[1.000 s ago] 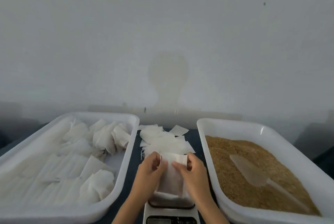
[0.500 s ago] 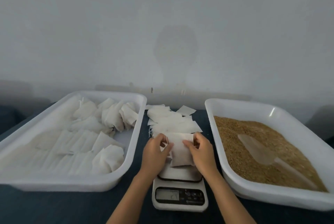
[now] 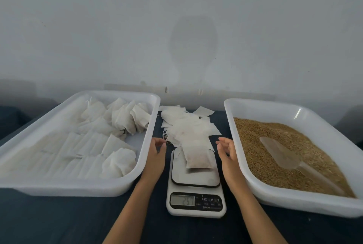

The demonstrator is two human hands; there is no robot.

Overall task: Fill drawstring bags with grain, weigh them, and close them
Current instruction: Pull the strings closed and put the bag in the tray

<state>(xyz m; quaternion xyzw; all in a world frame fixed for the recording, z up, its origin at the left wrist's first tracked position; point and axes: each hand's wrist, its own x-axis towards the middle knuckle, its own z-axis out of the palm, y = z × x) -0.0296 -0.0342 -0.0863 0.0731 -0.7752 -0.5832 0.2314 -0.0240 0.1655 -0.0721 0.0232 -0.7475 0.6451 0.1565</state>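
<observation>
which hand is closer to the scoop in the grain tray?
Right. The right hand hovers beside the grain tray holding the scoop; the left hand is across the scale, by the other tray.

Dark blue counter across the whole near part of the scene, running back to a pale grey wall. Faint rounded shadow on that wall, above the middle. Low pale strip along the wall's foot, with small marks on it. Dim dark shapes at the far left and far right edges, too blurred to make out.
</observation>
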